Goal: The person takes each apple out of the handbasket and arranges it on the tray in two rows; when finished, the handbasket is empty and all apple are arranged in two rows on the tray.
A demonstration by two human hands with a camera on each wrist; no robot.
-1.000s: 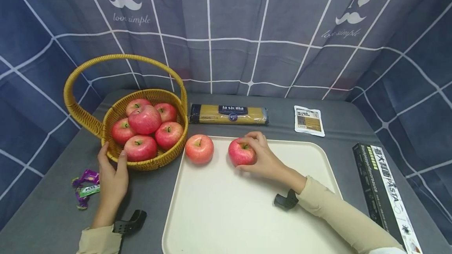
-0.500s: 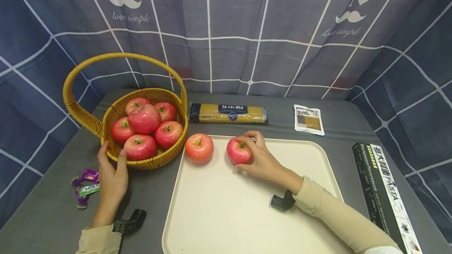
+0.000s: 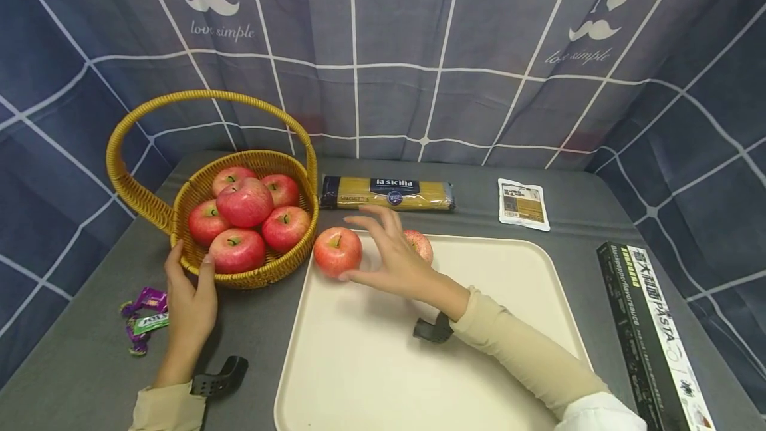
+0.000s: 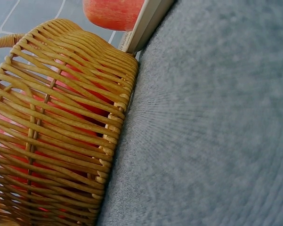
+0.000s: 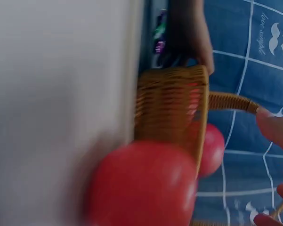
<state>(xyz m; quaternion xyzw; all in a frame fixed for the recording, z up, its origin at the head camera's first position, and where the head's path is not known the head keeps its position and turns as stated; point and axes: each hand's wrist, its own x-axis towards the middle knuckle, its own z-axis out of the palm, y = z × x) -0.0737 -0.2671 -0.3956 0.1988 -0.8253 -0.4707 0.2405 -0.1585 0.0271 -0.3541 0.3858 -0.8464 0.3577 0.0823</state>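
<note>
light: bright, even, soft shadows | head view: sharp, edges bowed | left wrist view: sharp on basket (image 4: 61, 132) weave | right wrist view: motion-blurred, dim, apple (image 5: 141, 186) beside fingers smeared

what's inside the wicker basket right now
The basket holds six red apples that show in the head view, heaped with one on top. Anything below that heap is covered. The left hand rests against the basket's near wall.

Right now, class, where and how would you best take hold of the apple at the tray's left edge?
Grip the apple around its round sides, coming from above: it sits upright, stem up, its top clear. The basket crowds its left, so spread fingers front and back.
</note>
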